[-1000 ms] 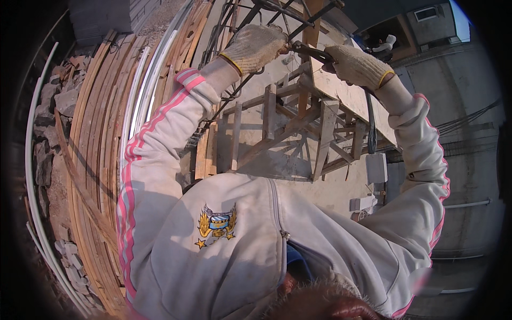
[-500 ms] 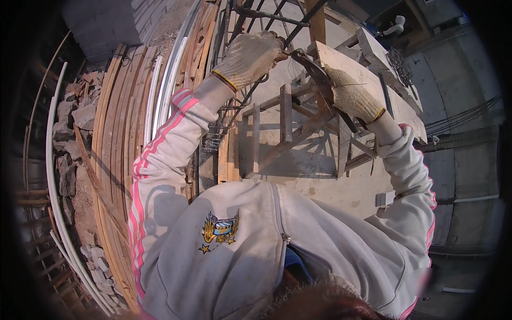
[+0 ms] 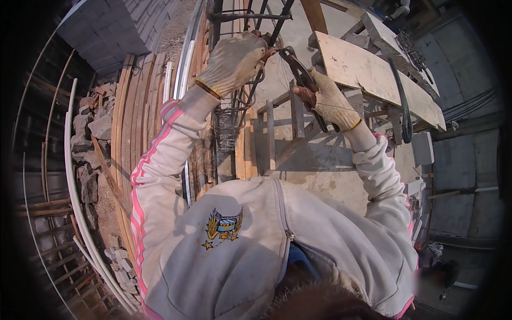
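Note:
Both my hands wear knitted work gloves. My left hand (image 3: 234, 61) is closed around a steel rebar (image 3: 277, 26) and thin tie wire at a joint of a rebar cage. My right hand (image 3: 330, 101) grips the handles of dark pliers (image 3: 300, 74), whose jaws point up-left at the same joint, close beside the left hand's fingers. Loose strands of tie wire (image 3: 250, 93) hang below the left hand. My grey jacket with pink stripes fills the lower middle of the view.
A wooden trestle (image 3: 282, 133) stands below the hands with a pale board (image 3: 368, 74) lying across it. Long timber planks (image 3: 133, 133) and white pipes (image 3: 72, 197) lie at the left beside rubble (image 3: 90, 144). A grey block wall (image 3: 112, 32) rises at upper left.
The view has tilted, and both hands sit lower and nearer to each other. The right hand with the pliers has moved left toward the joint that the left hand holds.

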A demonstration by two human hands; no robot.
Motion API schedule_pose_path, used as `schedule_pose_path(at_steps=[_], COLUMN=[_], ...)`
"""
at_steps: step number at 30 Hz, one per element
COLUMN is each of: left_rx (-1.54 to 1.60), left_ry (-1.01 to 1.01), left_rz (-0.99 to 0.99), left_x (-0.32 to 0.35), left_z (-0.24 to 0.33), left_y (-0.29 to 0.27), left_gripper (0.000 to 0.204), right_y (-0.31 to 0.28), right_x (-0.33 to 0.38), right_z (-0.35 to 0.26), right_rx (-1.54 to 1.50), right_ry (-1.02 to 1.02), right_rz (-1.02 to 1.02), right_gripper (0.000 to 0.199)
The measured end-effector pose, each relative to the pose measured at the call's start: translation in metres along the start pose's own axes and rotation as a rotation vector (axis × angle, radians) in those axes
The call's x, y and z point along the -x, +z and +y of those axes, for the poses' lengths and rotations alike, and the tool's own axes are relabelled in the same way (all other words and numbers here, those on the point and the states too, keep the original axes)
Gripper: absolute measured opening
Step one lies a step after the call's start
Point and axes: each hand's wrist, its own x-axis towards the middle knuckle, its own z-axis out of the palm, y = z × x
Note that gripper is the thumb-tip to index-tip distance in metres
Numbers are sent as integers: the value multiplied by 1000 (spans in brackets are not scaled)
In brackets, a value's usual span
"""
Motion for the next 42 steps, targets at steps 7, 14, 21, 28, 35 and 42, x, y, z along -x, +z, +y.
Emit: schedule_pose_path(at_steps=[7,14,21,28,35,42], left_rx=[20,-9,-80,-131,-129,-80], left_ry=[-121,-116,-197,-252,-276,-297], left_rz=[-114,-61,-131,-146,-160,-236], left_x=[-8,-13,-16,-18,-21,-15], left_z=[1,11,10,19,17,8], left_y=[-4,-7,1,-6,-7,6], left_gripper=[33,39,26,24,26,30], right_y=[45,-11,-67,-71,-69,-48], right_x=[7,0,-37,-36,-15,-6], right_z=[-29,3,5,4,23,36], right_rx=[-653,-330,-230,-117,805,578], right_ry=[194,14,79,79,-493,-246], right_rz=[-53,-81,-358,-410,282,141], right_gripper=[37,42,43,38,63,52])
